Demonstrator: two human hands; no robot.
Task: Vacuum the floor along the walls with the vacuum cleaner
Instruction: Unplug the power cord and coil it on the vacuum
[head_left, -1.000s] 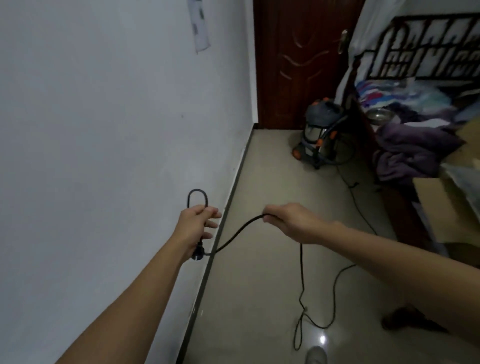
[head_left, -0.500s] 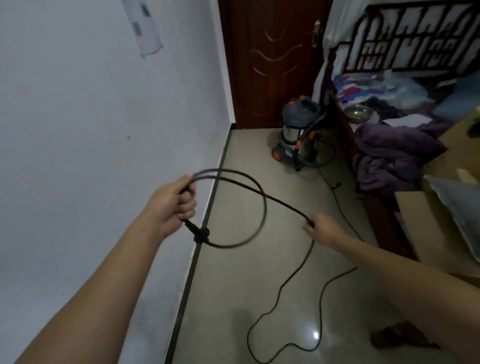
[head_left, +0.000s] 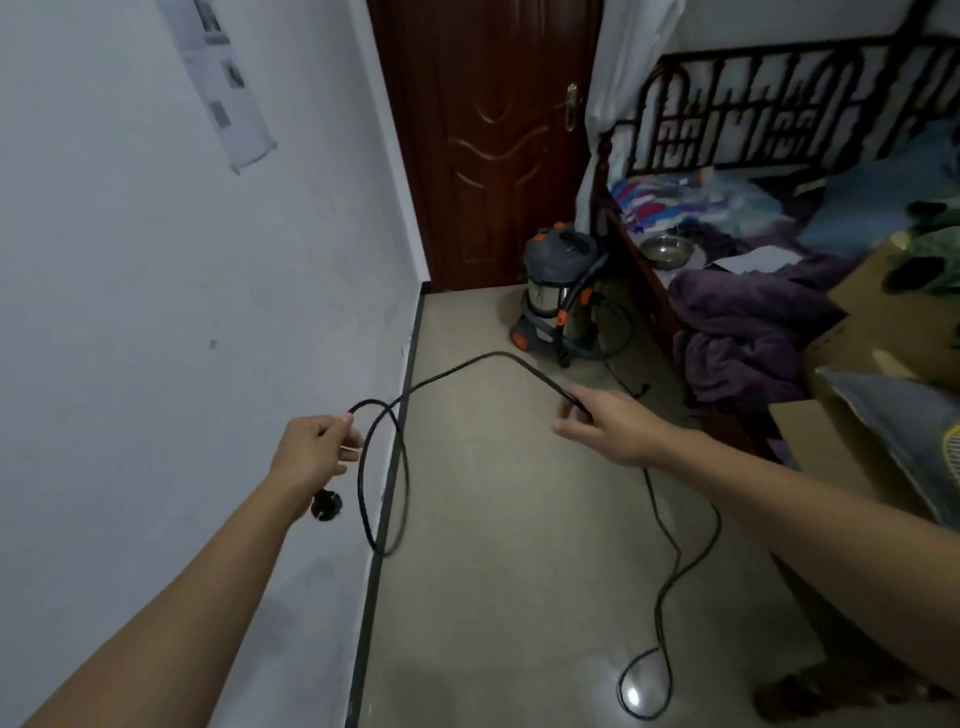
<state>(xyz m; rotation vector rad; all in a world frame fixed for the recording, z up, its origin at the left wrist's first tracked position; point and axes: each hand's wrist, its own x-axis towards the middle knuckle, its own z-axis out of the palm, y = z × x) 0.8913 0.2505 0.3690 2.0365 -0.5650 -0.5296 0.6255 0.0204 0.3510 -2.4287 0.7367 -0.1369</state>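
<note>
The step in hand looks like sorting the cord (head_left: 467, 364) into loops. It is best to let it slide loosely through the right hand (head_left: 608, 423) while the left hand (head_left: 311, 452) takes each turn at an even size, and to shake out the small twist lying on the floor (head_left: 493, 545) before it tightens. The left hand pinches the cord atop one hanging loop, the plug (head_left: 326, 505) dangling below. The right hand's fingers are stretched and blurred, so I cannot tell whether it grasps the cord. The vacuum cleaner (head_left: 561, 296) — grey lid, steel drum, orange trim — stands far off by the door (head_left: 493, 156), just beside the bed (head_left: 727, 322).
</note>
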